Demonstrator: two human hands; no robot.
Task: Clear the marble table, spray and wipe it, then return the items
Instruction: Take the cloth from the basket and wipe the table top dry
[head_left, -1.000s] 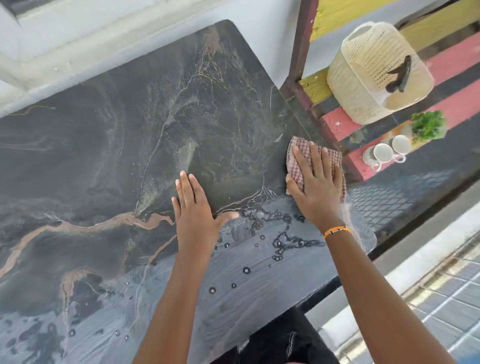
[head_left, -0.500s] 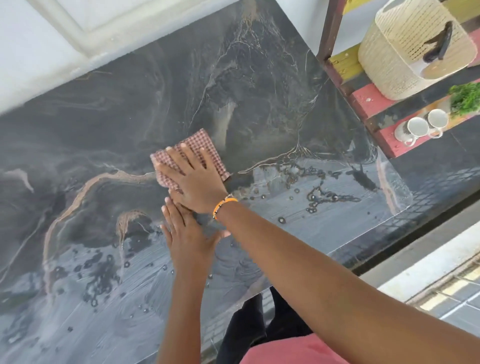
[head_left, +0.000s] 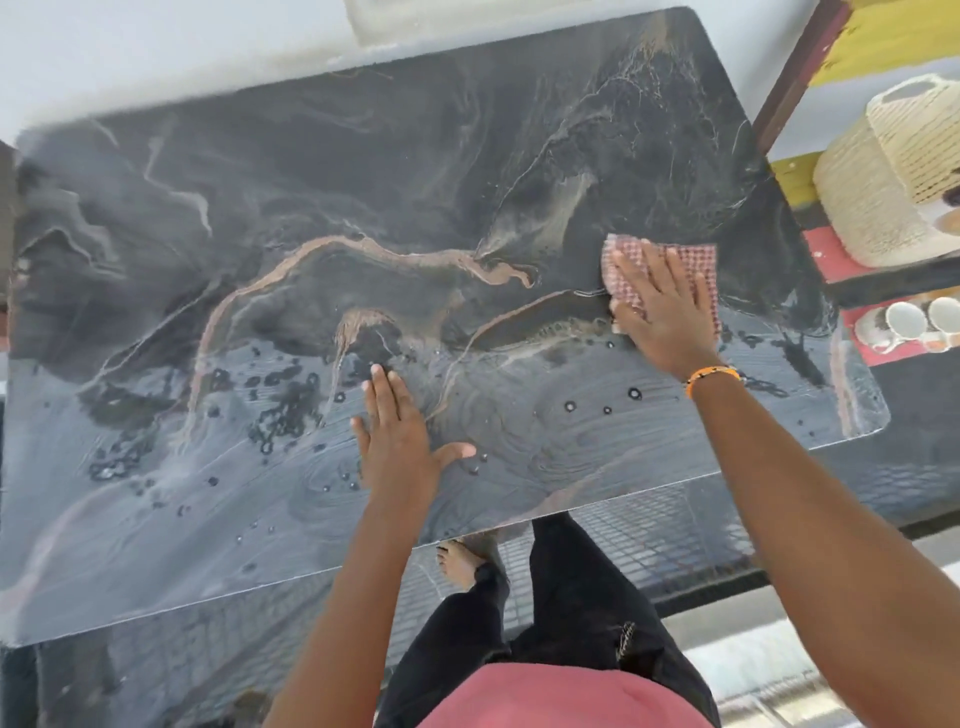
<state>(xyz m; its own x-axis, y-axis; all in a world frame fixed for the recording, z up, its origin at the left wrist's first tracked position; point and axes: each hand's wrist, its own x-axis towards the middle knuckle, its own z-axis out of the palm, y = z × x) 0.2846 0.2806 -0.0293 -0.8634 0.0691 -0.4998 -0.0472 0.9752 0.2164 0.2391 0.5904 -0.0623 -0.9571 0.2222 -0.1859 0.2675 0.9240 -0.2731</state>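
Non-task stuff: striped bench (head_left: 831, 254) at 3 o'clock, yellow, red and dark slats. Cream woven basket (head_left: 878, 197) sits on it, partly cut off by the frame edge. Just below the basket, at about 4 o'clock, two white mugs (head_left: 919, 319) side by side on a red slat. White wall (head_left: 156, 47) runs across 12 o'clock. Dark grid-pattern floor mat (head_left: 649, 551) at 6 o'clock. Person's black trousers (head_left: 566, 618), pink shirt hem (head_left: 561, 696), one bare foot (head_left: 457, 561).
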